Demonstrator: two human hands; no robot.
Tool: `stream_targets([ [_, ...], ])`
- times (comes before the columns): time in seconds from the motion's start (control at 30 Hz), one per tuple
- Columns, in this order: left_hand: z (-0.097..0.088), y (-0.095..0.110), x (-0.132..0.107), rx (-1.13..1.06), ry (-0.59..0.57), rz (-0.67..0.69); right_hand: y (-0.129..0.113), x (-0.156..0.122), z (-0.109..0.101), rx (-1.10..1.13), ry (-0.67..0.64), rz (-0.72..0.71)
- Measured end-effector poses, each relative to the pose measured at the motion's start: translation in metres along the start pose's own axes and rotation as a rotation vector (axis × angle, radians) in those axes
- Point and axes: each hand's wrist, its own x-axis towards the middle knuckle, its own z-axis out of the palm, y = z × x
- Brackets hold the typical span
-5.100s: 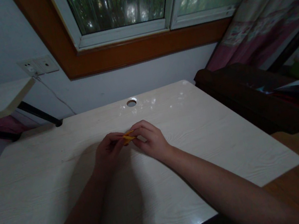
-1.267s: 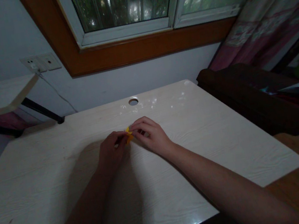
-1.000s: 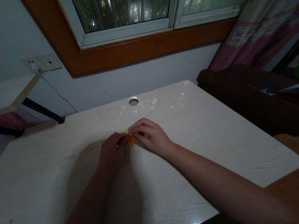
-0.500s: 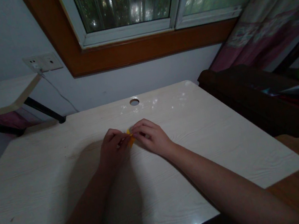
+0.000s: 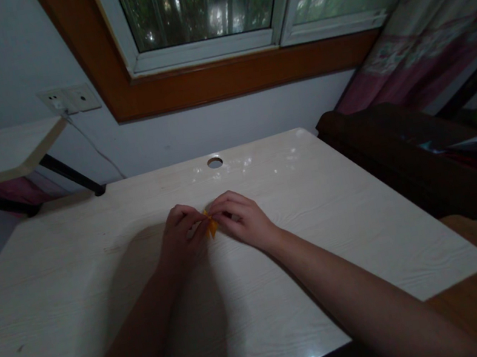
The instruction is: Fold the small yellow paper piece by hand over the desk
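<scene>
A small orange-yellow piece [image 5: 212,228], thin like folded paper or ribbon, is pinched between both hands over the pale desk [image 5: 259,298]. My left hand [image 5: 181,233] grips its left side between thumb and fingers. From the right, my right hand [image 5: 240,218] pinches it too, the fingertips of both hands nearly meeting. Pointed ends of the piece hang below the fingertips, and a bit shows above them. Its middle is mostly covered by my fingers.
A round cable hole [image 5: 215,163] lies near the desk's back edge. At left a raised shelf [image 5: 7,151] stands on black legs, with a wall socket [image 5: 69,100] and cord behind it. Dark wooden furniture [image 5: 401,156] borders the right side, below a curtain [image 5: 426,40].
The orange-yellow piece has shifted between my fingertips: less of it stands above them, and more pointed ends spread below. Both hands stay nearly in place.
</scene>
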Motion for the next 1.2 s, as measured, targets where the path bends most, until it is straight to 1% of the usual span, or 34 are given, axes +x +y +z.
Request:
stream_targets([
  [0.43,0.0023,-0.0045,-0.001,0.03,0.026,0.057,0.0003,-0.0011,0.0004,0.029,-0.02,0.047],
  [0.7,0.0009,0.001,0.002,0.023,0.016,0.107,0.0008,-0.0015,0.0011,0.077,-0.022,0.109],
  [0.87,0.0001,0.0027,0.002,0.028,-0.012,0.093,-0.0007,-0.0011,0.0015,0.095,-0.018,0.141],
  [1.03,-0.0006,0.0031,0.002,0.017,-0.022,0.102,-0.0019,-0.0008,0.0013,0.106,-0.006,0.173],
  [1.2,-0.0009,0.0025,0.0021,-0.018,-0.029,0.079,-0.0026,-0.0001,0.0012,0.126,0.003,0.226],
])
